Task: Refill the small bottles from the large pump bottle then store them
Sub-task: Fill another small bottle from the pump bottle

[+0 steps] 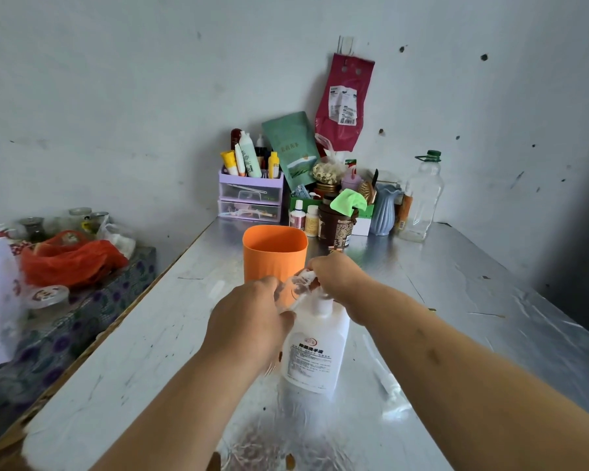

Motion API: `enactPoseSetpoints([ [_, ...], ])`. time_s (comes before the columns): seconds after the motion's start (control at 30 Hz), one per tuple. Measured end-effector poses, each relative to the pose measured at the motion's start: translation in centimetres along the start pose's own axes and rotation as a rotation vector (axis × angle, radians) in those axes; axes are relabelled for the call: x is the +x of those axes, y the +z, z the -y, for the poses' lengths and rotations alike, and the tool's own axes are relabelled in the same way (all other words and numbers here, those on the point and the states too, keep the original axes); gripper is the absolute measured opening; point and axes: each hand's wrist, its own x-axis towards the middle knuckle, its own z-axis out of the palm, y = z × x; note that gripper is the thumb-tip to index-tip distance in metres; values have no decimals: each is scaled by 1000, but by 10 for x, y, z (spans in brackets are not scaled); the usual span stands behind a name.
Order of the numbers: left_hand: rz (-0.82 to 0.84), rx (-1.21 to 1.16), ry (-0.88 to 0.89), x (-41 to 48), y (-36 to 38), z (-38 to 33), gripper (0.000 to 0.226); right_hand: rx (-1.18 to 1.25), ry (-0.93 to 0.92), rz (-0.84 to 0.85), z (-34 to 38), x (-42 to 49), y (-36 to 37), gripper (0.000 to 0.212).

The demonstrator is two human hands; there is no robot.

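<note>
The large pump bottle [315, 351] stands upright on the desk [456, 300], near the middle of its width and toward the near edge. Its white body carries a printed label that faces the camera. The right hand [340, 277] is closed over the pump head at the top of the bottle. The left hand [252, 321] is clamped around a small clear bottle [298, 287], held tilted with its mouth just beside the pump nozzle, at the left side of the large bottle's neck. An orange cup [274, 253] stands open and upright just behind both hands. A loose clear pump part [388, 385] lies flat on the desk to the right of the large bottle. A lilac drawer organiser [250, 195] sits at the far left corner of the desk against the wall.
</note>
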Motion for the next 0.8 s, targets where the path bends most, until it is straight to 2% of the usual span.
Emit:
enactPoseSetpoints([
  [0.1, 0, -13, 2, 2, -2, -1, 24, -90, -32, 5, 6, -1, -2, 32],
  [0.2, 1, -31, 2, 3, -2, -2, 22, -113, -66, -6, 4, 2, -2, 18],
  [0.3, -5, -31, 4, 0, 2, 0, 19, -152, -81, 1, -2, 2, 3, 14],
  [0.37, -7, -30, 8, 0, 4, 1, 17, -178, -91, 6, -6, 2, 5, 19],
  [0.43, -7, -14, 14, 0, 5, 2, 17, -215, -95, 15, -9, 1, 7, 33],
  [0.5, -9, -1, 17, 0, 5, 3, 17, -244, -88, 24, -9, 0, 10, 35],
  [0.63, 5, 2, 12, -2, 6, 2, 17, -201, -66, 22, -9, -1, 10, 26],
  [0.73, 4, 12, 10, -1, 4, 0, 19, -101, -62, 2, -6, -3, 6, 31],
  [0.8, -3, 18, 5, 0, 2, -1, 19, -51, -66, -23, -4, -2, 5, 25],
])
